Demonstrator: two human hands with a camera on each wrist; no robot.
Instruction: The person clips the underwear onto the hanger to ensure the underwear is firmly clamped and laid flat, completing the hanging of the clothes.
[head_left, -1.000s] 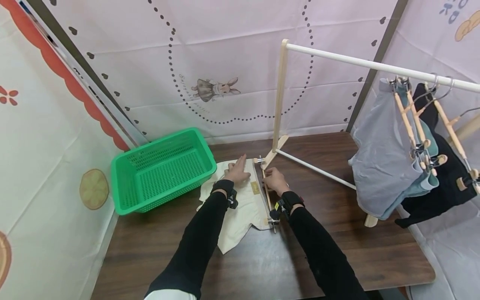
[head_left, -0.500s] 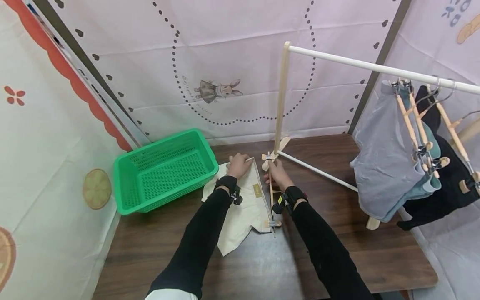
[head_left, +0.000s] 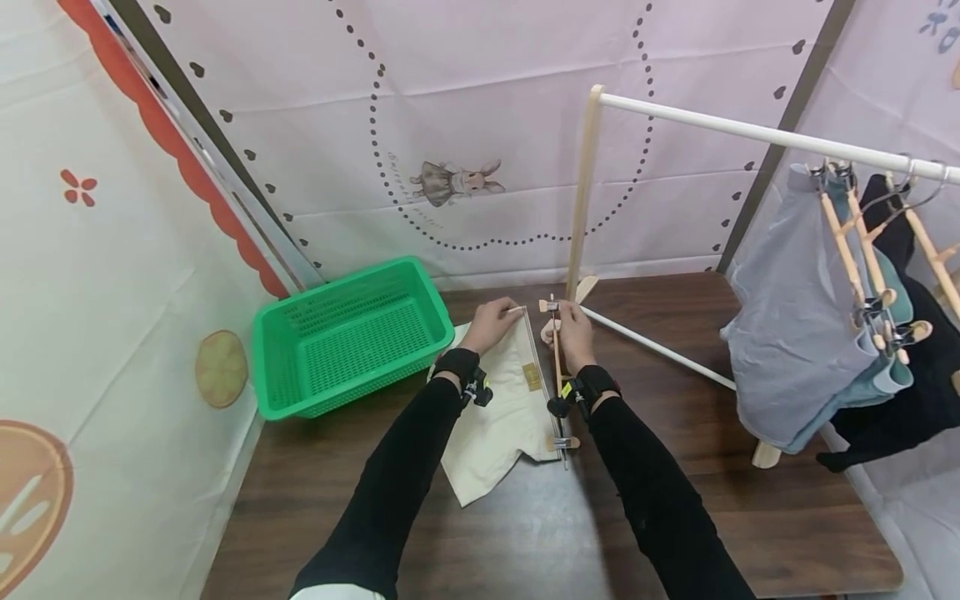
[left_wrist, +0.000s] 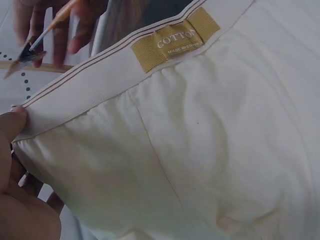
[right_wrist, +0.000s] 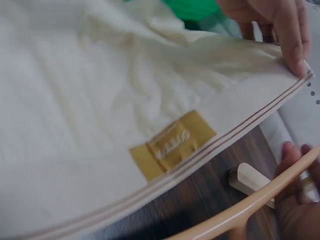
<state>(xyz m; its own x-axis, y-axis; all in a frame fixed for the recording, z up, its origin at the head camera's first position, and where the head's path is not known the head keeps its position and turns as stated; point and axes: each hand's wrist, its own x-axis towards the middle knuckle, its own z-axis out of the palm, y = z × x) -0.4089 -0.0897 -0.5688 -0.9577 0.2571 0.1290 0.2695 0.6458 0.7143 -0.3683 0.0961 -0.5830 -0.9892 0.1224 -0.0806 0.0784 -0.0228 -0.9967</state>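
Cream shorts (head_left: 491, 417) with a striped waistband and a gold "COTTON" label (left_wrist: 175, 42) lie on the table. My left hand (head_left: 491, 323) pinches the far corner of the waistband between thumb and fingers, lifting it a little. Just right of the waistband is a wooden clip hanger (head_left: 557, 354). My right hand (head_left: 576, 335) holds it near its far end, beside the far clip (head_left: 553, 306), which stands apart from the cloth. The hanger's near clip (head_left: 564, 443) sits over the near end of the waistband and appears fastened there.
A green plastic basket (head_left: 270, 333) stands left of the shorts. At the right, a rack with a white rail (head_left: 750, 129) carries grey-blue shorts (head_left: 795, 333), a teal garment and a black garment (head_left: 933, 367) on clip hangers. The rack's wooden foot is just beyond my right hand.
The left hand went from lying flat on the shorts to pinching and raising the waistband corner. My right hand moved the hanger's far end away from the waistband, to the right.
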